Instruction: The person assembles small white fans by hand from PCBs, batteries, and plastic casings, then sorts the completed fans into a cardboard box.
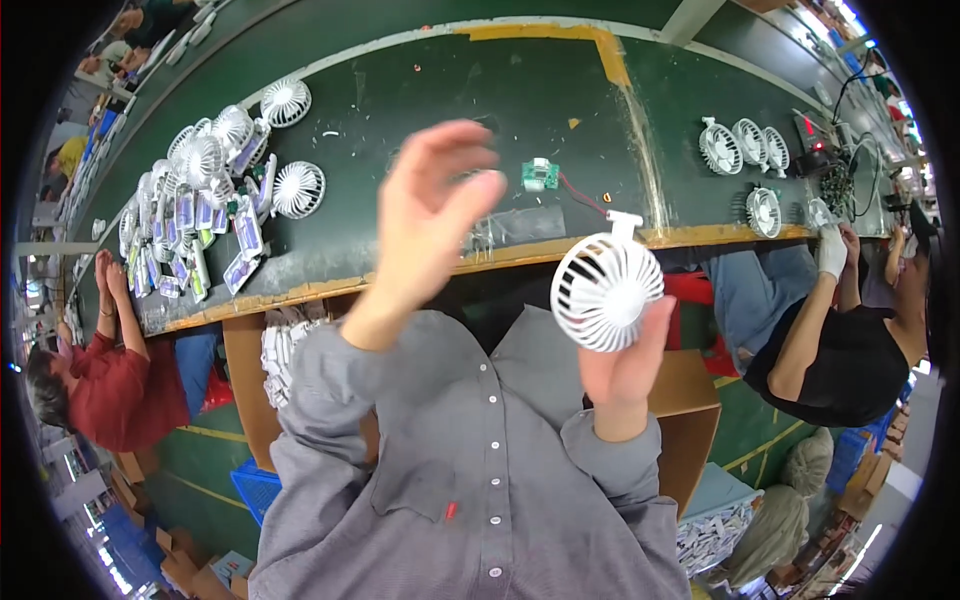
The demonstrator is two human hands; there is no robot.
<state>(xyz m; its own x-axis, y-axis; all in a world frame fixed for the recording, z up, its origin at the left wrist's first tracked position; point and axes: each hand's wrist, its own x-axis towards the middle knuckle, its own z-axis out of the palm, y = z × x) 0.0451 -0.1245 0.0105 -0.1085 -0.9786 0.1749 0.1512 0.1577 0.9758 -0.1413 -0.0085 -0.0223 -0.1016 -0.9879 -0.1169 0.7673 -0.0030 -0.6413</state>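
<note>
In my right hand is a white round fan head with a slatted grille and a short neck at its top. My fingers are closed round its lower right side, just over the bench edge. A thin red wire runs from near the neck to a small green circuit board lying on the dark green bench. My left hand is raised over the bench, left of the board, slightly blurred. Its thumb and fingers are apart, and I see nothing held between them.
A heap of white fans and battery-bearing parts covers the bench at left. Several fan heads stand at right near a co-worker's gloved hand. Another person in red sits at left. Cardboard boxes flank me below the bench.
</note>
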